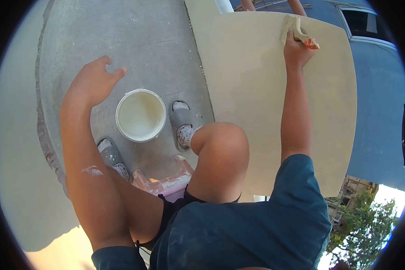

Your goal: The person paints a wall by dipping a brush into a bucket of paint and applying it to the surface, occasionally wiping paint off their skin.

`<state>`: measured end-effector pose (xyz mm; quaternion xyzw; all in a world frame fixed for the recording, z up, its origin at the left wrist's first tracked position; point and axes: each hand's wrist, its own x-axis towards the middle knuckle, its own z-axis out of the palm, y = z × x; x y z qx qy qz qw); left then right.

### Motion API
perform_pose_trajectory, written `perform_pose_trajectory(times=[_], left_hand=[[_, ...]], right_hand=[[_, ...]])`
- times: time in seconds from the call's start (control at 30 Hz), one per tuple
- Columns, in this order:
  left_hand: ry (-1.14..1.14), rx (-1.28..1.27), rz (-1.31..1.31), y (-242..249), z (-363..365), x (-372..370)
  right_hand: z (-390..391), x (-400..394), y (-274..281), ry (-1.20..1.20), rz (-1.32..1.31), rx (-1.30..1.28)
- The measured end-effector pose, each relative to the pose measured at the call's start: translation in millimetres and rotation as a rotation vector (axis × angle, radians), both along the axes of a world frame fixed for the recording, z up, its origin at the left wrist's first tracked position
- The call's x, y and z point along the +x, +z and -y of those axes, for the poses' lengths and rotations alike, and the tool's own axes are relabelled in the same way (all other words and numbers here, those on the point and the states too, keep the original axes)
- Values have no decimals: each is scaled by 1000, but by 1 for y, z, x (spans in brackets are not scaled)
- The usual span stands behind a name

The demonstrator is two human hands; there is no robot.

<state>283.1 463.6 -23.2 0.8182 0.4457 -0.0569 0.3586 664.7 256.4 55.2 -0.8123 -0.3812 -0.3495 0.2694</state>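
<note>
At the upper right, my right hand [298, 51] is wrapped round the handle of a paint brush [297, 28], whose end is orange. The brush head lies against the cream-coloured wall [256, 81] near its top edge. My left hand [96, 80] is held in the air at the left with nothing in it, its thumb and fingers apart. Below and to the right of it stands a round white bucket [141, 115] with pale paint inside, on the grey floor.
My feet in grey slippers [181, 118] stand on either side of the bucket. Under me is a pink paint-stained stool [173, 182]. A blue wall [377, 99] with a window lies beyond the cream wall, and a tree [364, 225] shows at the lower right.
</note>
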Motion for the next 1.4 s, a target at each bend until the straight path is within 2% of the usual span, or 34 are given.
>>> perform_pose_trajectory(times=[0.03, 0.1, 0.2, 0.27, 0.37, 0.5, 0.53, 0.6, 0.7, 0.83, 0.93, 1.07, 1.13, 1.17, 1.2, 1.3, 1.33, 1.4], left_hand=[[16, -4, 23, 2, 2, 0], [10, -10, 22, 8, 6, -1], [8, -13, 1, 7, 10, -2], [0, -13, -12, 2, 11, -2], [-25, -12, -33, -5, 7, -1], [-15, -14, -29, -7, 3, 1], [-15, 11, -20, -5, 2, 3], [-28, 2, 19, 1, 8, 6], [-41, -4, 28, 5, 12, 7], [-78, -38, -59, 8, 14, 12], [-78, -13, -83, 0, 14, 15], [-78, -49, -101, 3, 7, 15], [-68, -3, -80, 6, 5, 13], [-67, -3, -79, 7, 5, 13], [-67, -1, -57, 9, 7, 14], [-83, -12, -57, 12, 14, 18], [-97, -30, -68, 11, 15, 20], [-107, -22, -71, 7, 17, 23]], right_hand=[[-1, -3, -14, 0, -10, -3], [-6, -9, -63, 175, -244, 3], [-17, 3, -151, -40, -234, -350], [-20, 17, -172, -143, -184, -535], [-12, 36, -117, -211, -47, -484], [6, 17, 0, -113, 166, -157], [8, 9, 12, -118, 178, -156], [6, -5, 23, 1, 126, 28], [-6, 3, -21, 18, 71, -31], [-30, 28, -103, -106, -126, -373], [-38, 44, -82, -156, -57, -411], [-14, 44, 7, -156, 146, -196], [-6, 26, 27, -167, 184, -158], [-5, 15, 30, -59, 112, -35], [-4, 9, 30, 50, 37, 89], [-16, 8, -17, 81, -33, 20], [-24, 7, -34, 11, 18, -122], [-40, 32, -77, -42, -61, -271]])
